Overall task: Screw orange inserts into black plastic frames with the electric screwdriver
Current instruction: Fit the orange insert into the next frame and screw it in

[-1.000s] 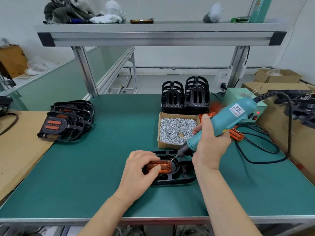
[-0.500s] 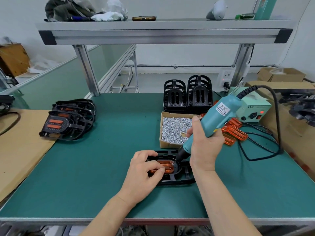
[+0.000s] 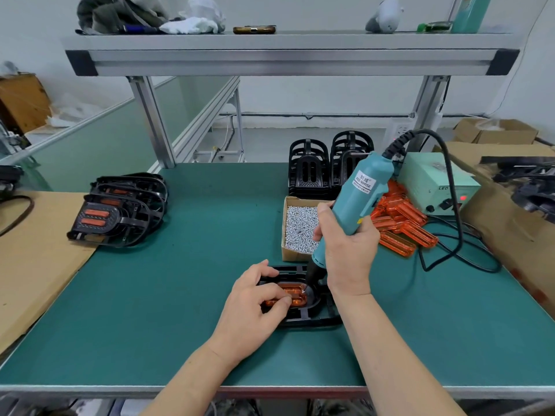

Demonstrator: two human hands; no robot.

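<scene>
A black plastic frame (image 3: 312,316) lies flat on the green mat near the front edge, with an orange insert (image 3: 295,294) seated in its middle. My left hand (image 3: 255,304) presses down on the insert's left part with curled fingers and covers half of it. My right hand (image 3: 348,244) grips the teal electric screwdriver (image 3: 354,199), held steeply, its black tip down on the insert's right end.
A cardboard box of small silver screws (image 3: 300,226) sits just behind the frame. Loose orange inserts (image 3: 399,223) lie right of it, beside the green power unit (image 3: 435,184) and its black cable (image 3: 456,235). Empty black frames (image 3: 327,166) stand behind; assembled frames (image 3: 120,211) are stacked at left.
The screwdriver has swung from a low slant to nearly upright, and its tip has come down onto the insert's right end. My left hand stays on the insert.
</scene>
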